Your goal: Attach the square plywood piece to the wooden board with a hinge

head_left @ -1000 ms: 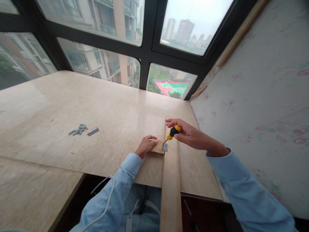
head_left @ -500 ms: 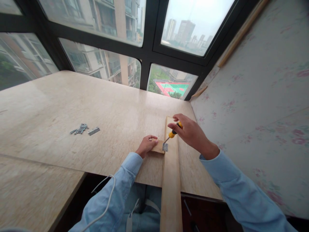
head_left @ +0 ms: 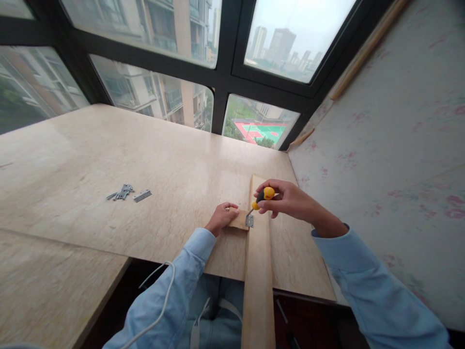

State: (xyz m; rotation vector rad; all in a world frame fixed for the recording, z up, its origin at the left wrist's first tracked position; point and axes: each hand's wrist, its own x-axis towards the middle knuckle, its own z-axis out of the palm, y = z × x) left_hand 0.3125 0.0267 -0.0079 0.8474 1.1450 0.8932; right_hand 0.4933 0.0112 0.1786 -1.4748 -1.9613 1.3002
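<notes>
Gripping the screwdriver (head_left: 263,196) round its yellow-and-black handle, the right hand (head_left: 286,201) is angling the tip down onto the hinge (head_left: 249,221), which is lying across the seam between the block (head_left: 240,220) and the plank (head_left: 257,271). The left hand (head_left: 221,218) is pressing down on the block, fingers curled over its top, pinning it against the plank on the counter (head_left: 145,160). The screwdriver is looking light and stiff, best gripped at the fat handle. The thin metal hinge and small block are probably sliding easily unless held down. Any screw under the tip is too small to make out. The plank's near end is running out of frame. Spare hinges (head_left: 125,193) are lying well apart to the left, their number unclear.
</notes>
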